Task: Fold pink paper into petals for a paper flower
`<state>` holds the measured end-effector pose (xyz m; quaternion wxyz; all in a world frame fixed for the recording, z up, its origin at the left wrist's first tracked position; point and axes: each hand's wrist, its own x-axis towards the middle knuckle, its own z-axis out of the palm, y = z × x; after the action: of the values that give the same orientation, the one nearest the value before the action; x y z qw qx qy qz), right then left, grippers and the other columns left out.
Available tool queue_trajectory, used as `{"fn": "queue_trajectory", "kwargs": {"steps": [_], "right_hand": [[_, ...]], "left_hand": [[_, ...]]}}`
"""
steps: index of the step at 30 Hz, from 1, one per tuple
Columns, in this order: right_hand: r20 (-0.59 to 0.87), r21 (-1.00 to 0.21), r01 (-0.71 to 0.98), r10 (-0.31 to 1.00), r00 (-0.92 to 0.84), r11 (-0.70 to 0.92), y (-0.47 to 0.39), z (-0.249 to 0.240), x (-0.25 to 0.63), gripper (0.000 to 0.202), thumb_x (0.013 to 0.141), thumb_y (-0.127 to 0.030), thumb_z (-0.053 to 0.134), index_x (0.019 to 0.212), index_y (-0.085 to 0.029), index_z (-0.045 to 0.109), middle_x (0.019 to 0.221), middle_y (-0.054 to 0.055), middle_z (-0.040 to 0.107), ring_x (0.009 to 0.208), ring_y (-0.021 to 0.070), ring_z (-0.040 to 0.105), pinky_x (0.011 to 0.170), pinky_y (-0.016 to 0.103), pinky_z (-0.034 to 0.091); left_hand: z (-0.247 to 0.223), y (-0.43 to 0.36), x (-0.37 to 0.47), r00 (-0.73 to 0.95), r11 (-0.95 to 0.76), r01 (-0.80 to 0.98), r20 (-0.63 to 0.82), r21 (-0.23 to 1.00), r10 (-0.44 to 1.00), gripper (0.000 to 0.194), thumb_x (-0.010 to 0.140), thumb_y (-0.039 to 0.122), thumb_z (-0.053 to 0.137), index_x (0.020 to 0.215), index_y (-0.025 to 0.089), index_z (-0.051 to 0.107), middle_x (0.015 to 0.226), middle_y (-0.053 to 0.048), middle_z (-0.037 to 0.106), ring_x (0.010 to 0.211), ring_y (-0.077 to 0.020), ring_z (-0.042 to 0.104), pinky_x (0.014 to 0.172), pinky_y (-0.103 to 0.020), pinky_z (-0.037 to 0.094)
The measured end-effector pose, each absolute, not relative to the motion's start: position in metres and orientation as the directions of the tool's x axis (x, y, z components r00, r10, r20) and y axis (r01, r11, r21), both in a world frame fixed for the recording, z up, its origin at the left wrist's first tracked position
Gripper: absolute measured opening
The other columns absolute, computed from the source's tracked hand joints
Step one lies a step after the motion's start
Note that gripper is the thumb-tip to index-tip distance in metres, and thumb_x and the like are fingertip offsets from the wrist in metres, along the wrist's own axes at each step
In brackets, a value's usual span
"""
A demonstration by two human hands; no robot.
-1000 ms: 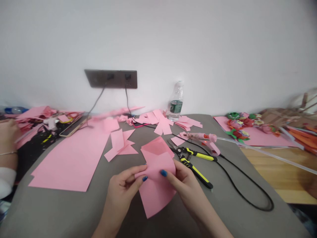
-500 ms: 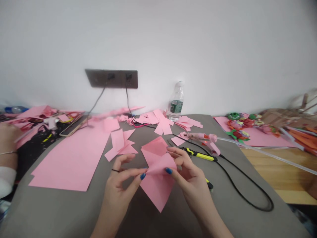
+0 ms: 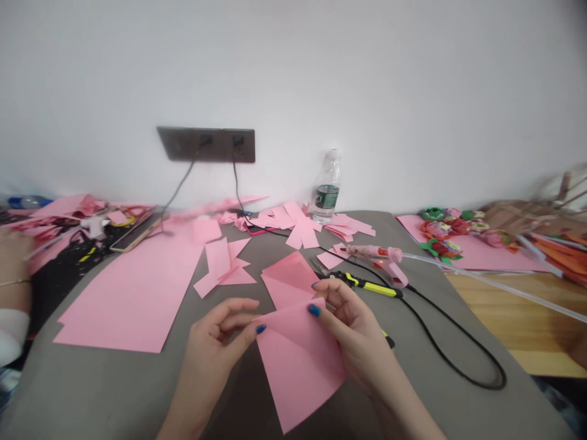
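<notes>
A square-looking sheet of pink paper [image 3: 298, 360] with a crease hangs between my hands above the grey table. My left hand [image 3: 224, 342] pinches its upper left corner between thumb and fingers. My right hand [image 3: 348, 318] grips the upper right edge, thumb in front and fingers behind. Just beyond lies another pink paper piece [image 3: 288, 275], flat on the table and partly covered by the held sheet. Yellow-and-black pliers [image 3: 371, 286] rest past my right hand, their jaws partly hidden by it.
A pink glue gun [image 3: 380, 253] with a looping black cord lies at right. Large pink sheets [image 3: 132, 299] and cut pieces [image 3: 224, 269] spread left. A water bottle [image 3: 326, 189] stands by the wall. Paper flowers [image 3: 444, 235] sit far right; another person's arm [image 3: 13, 275] is far left.
The held paper has come down towards me and opened out flatter, its lower corner now nearer the front. My left hand has shifted slightly left and down.
</notes>
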<state>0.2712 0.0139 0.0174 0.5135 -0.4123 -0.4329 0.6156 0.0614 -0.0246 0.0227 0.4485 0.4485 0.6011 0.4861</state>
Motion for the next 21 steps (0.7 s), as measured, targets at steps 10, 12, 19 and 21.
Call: {"fn": "queue_trajectory", "kwargs": {"steps": [10,12,19,21], "right_hand": [[0.034,-0.999,-0.019,0.991,-0.126,0.032,0.012,0.025,0.275,0.024,0.081,-0.041,0.075,0.096,-0.023,0.07,0.091,0.006,0.069,0.08,0.0216,0.062,0.068,0.03,0.049],[0.108,-0.981,0.142,0.98,-0.169,0.132,0.013,0.028,0.275,0.012,0.081,-0.032,0.072,0.091,-0.025,0.072,0.092,0.007,0.071,0.088,0.0256,0.065,0.076,0.035,0.05],[0.303,-0.782,0.452,0.895,-0.328,0.43,0.01,0.036,0.262,0.016,0.081,-0.015,0.068,0.074,-0.029,0.068,0.075,-0.004,0.074,0.074,0.0207,0.068,0.115,0.06,0.011],[0.316,-0.762,0.468,0.888,-0.335,0.448,0.009,0.038,0.259,0.018,0.079,-0.011,0.065,0.074,-0.028,0.063,0.073,-0.006,0.072,0.07,0.0181,0.067,0.117,0.059,0.005]], "left_hand": [[0.024,-0.028,0.069,-0.109,0.092,0.043,-0.087,0.995,0.99,0.018,0.081,0.038,0.076,0.087,0.023,0.083,0.082,-0.007,0.082,0.079,-0.0257,0.077,0.068,-0.029,0.061],[0.026,-0.027,0.07,-0.099,0.039,0.11,-0.028,0.993,0.995,0.014,0.082,0.034,0.074,0.083,0.024,0.083,0.08,-0.006,0.081,0.075,-0.024,0.077,0.067,-0.027,0.061],[0.024,-0.024,0.077,-0.035,-0.139,0.25,0.153,0.958,0.988,0.014,0.082,0.023,0.07,0.082,0.029,0.084,0.082,-0.003,0.081,0.074,-0.0215,0.076,0.065,-0.025,0.061],[0.024,-0.024,0.077,-0.043,-0.166,0.262,0.184,0.951,0.982,0.014,0.083,0.025,0.071,0.082,0.029,0.084,0.085,-0.004,0.082,0.078,-0.0227,0.077,0.068,-0.026,0.062]]}}
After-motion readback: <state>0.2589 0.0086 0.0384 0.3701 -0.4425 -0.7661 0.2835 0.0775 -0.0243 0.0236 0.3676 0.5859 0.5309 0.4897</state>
